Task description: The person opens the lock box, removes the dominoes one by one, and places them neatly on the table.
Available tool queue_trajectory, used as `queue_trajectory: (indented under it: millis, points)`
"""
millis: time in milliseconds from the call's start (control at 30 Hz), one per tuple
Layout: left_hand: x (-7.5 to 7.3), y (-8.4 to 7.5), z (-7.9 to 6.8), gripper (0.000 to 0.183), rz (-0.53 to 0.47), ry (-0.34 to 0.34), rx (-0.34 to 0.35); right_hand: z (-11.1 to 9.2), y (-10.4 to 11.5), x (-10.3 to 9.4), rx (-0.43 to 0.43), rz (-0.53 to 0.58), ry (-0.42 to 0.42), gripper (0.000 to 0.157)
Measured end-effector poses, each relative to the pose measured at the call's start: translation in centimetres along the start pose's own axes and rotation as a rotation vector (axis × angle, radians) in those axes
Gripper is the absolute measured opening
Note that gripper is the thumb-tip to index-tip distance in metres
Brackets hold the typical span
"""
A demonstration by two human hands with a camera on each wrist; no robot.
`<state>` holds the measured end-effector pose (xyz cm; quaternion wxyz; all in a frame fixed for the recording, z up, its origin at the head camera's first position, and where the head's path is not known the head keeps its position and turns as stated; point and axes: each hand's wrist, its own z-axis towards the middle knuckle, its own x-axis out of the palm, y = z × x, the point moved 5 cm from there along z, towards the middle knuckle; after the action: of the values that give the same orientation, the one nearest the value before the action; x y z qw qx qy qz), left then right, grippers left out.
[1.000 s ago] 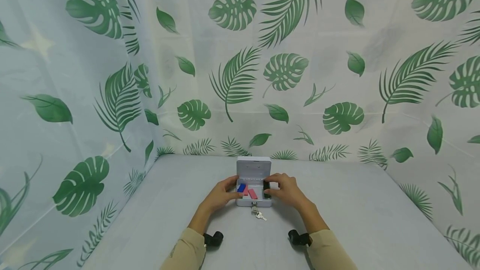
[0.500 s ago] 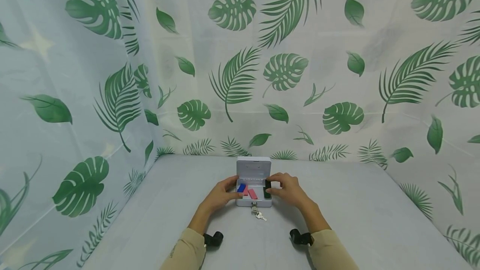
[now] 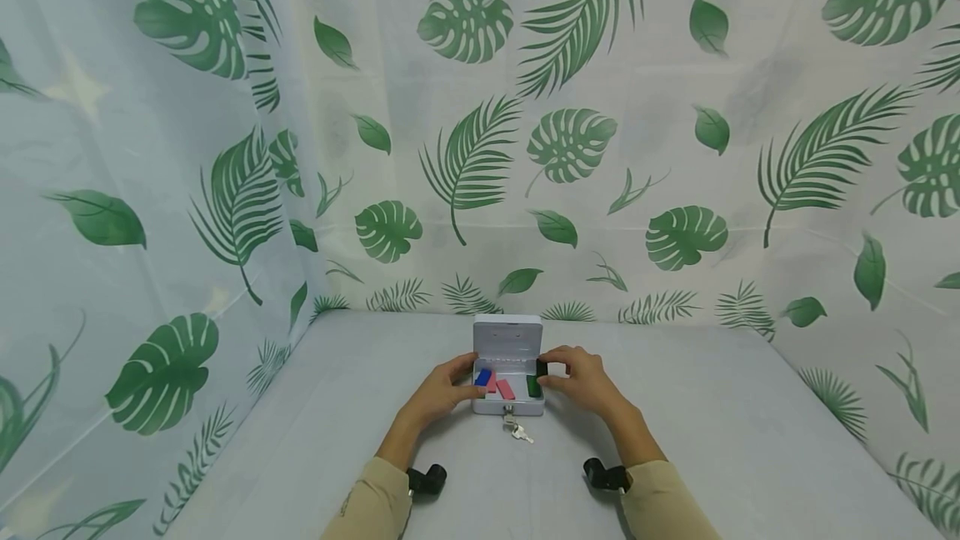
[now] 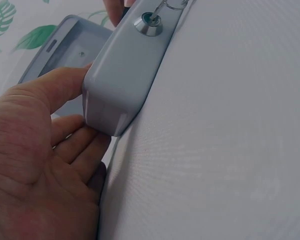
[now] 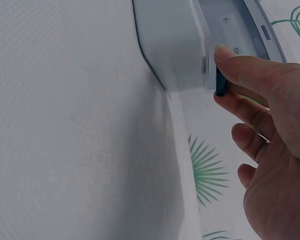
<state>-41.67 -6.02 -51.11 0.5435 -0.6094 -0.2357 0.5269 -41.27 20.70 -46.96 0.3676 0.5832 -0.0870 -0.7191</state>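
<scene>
A small grey metal cash box (image 3: 487, 408) stands on the table with its lid (image 3: 507, 342) up. My left hand (image 3: 442, 388) grips the box's left end, thumb over the rim and fingers against the side. Between thumb and fingers of my right hand (image 5: 270, 100) is a thin, dark, flat-sided block (image 5: 220, 82), held at the box's right rim. In the head view this dark block (image 3: 542, 367) is partly hidden by the fingers. Inside the box lie a dark green block (image 3: 533, 386), a blue block (image 3: 483, 377) and pink blocks (image 3: 506, 389).
Keys (image 3: 521, 433) hang from the lock (image 4: 149, 24) on the box's front and reach down to the table (image 3: 517, 490). A leaf-printed curtain (image 3: 480, 165) rises behind the table and along its left side. Black wrist cameras (image 3: 429, 479) sit on both forearms.
My right hand has shifted slightly right and up with the dark block, from inside the box to its right rim. The green block now shows more. My left hand stays put.
</scene>
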Motion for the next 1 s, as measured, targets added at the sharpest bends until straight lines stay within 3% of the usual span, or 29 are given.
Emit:
queue_trajectory:
  millis: [1000]
  points:
    - [0.1,-0.1,0.0,0.072,0.014,-0.001,-0.008,-0.5,-1.3,-0.4,0.030,-0.022,-0.018,0.033]
